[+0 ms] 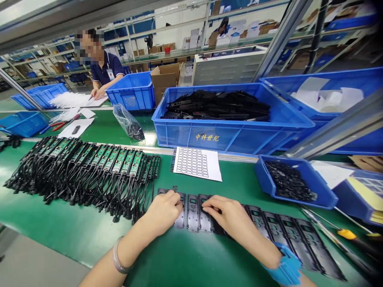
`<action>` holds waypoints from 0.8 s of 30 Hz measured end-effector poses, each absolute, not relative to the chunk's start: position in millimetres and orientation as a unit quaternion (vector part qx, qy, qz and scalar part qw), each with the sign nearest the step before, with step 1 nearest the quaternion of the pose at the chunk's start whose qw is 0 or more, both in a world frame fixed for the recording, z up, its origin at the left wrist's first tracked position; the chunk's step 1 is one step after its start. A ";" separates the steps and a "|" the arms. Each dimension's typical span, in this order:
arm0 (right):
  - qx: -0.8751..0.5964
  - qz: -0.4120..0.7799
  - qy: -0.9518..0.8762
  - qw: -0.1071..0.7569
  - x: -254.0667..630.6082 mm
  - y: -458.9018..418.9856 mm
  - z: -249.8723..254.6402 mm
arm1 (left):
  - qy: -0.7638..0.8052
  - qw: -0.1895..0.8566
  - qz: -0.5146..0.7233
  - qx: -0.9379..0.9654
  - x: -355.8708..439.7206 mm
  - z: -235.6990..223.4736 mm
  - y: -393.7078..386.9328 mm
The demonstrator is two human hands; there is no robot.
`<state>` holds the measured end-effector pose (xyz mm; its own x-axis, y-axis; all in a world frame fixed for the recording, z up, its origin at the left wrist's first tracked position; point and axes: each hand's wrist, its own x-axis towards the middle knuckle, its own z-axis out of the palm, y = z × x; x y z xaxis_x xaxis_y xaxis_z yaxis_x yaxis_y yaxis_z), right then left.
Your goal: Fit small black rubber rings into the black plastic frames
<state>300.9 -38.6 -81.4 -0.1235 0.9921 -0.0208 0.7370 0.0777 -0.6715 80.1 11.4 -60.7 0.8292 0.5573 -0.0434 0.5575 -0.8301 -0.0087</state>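
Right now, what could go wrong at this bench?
The right hand works over the row of black panels, with its forearm crossing them; a sleeve-level brush could shift several, since they lie so close together. The dangling black cables bunch near the left hand and might snag on that arm. The yellow-handled screwdriver lies near the row's right end; if knocked, it might scratch a panel.

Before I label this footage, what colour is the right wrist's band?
The band is bright blue, seen in the head view.

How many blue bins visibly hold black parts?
2: the large bin beyond the printed sheet, and the small bin to the sheet's right. Other bins' contents may be hidden.
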 end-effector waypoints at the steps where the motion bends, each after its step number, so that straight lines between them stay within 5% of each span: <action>1: -0.624 0.261 -0.702 0.223 299.2 -37.9 -83.6 | 0.281 -0.006 -0.024 0.959 79.8 -61.6 11.0; 15: -0.594 0.157 -0.767 0.184 296.2 -41.5 -87.2 | 0.285 0.016 -0.049 0.957 76.8 -45.5 9.3; 24: -0.693 0.045 -0.678 0.242 389.7 -24.4 -46.3 | 0.485 0.044 0.012 0.873 92.3 -44.5 46.7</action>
<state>389.7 -24.4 -46.3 0.0775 0.9607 0.2665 0.9174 0.0359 -0.3962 92.3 46.7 -44.5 0.5284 0.8487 -0.0208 0.8466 -0.5249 0.0881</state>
